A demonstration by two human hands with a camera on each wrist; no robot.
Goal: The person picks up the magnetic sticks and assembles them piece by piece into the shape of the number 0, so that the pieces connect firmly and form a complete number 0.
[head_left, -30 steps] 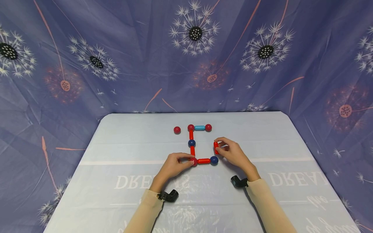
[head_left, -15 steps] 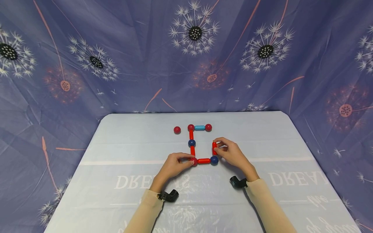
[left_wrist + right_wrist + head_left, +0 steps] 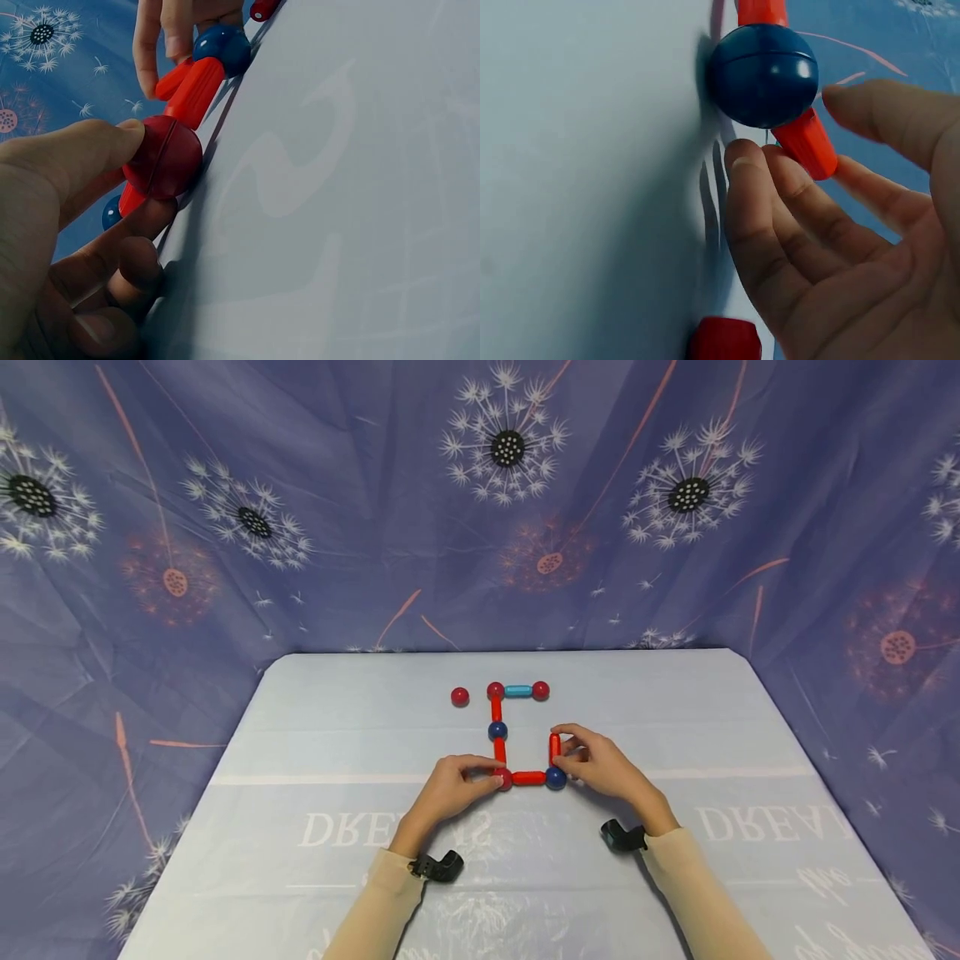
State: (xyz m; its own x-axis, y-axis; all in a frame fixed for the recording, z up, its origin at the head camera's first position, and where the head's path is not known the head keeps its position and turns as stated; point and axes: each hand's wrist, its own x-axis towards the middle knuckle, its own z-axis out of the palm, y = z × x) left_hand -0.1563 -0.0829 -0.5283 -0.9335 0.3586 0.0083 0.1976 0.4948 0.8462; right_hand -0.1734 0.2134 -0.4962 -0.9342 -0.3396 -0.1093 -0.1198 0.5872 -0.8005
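Red and blue balls joined by short rods form an open outline on the table. In the head view, my left hand point(image 3: 455, 785) pinches the red corner ball point(image 3: 504, 778) between thumb and fingers; the left wrist view shows this grip close up. From that ball a red rod point(image 3: 529, 778) runs right to a blue ball point(image 3: 556, 777). My right hand point(image 3: 602, 767) holds another red rod point(image 3: 554, 748) with thumb and fingers. This rod's near end meets the blue ball, and its far end points away from me.
Behind, a second blue ball point(image 3: 498, 730) links two red rods up to a red ball point(image 3: 496, 691). A light-blue rod point(image 3: 517, 691) joins that to another red ball point(image 3: 541, 691). A loose red ball point(image 3: 460, 697) lies left. A patterned curtain point(image 3: 480, 527) hangs behind the table point(image 3: 330, 727).
My right hand has brought the red rod slightly left and towards me, onto the blue ball. The left hand keeps its hold on the red ball. The head view has shifted slightly.
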